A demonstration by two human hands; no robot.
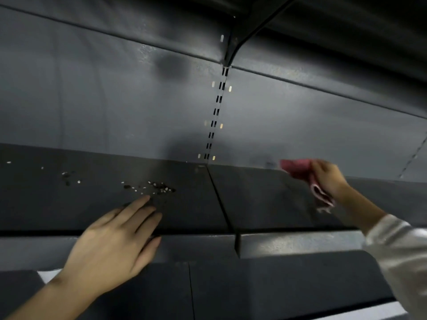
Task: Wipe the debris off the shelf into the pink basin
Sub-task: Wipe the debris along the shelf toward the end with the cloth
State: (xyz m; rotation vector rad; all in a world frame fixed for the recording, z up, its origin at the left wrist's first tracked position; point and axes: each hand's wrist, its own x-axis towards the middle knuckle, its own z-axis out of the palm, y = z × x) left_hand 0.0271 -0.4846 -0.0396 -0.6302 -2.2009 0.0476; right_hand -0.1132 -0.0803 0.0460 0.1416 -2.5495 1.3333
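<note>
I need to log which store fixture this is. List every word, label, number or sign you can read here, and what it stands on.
None: no readable text anywhere in this view.
The shelf, back panel and slotted upright carry no label or number.
The pink cloth in the right hand is blurred; no print shows on it.

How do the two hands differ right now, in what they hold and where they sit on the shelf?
The right hand grips a pink cloth; the left hand holds nothing, fingers spread flat. The left hand lies at the shelf front edge just below the debris; the right hand is at the back, well away from it. The right arm is sleeved, the left bare. Both are over the same shelf.
</note>
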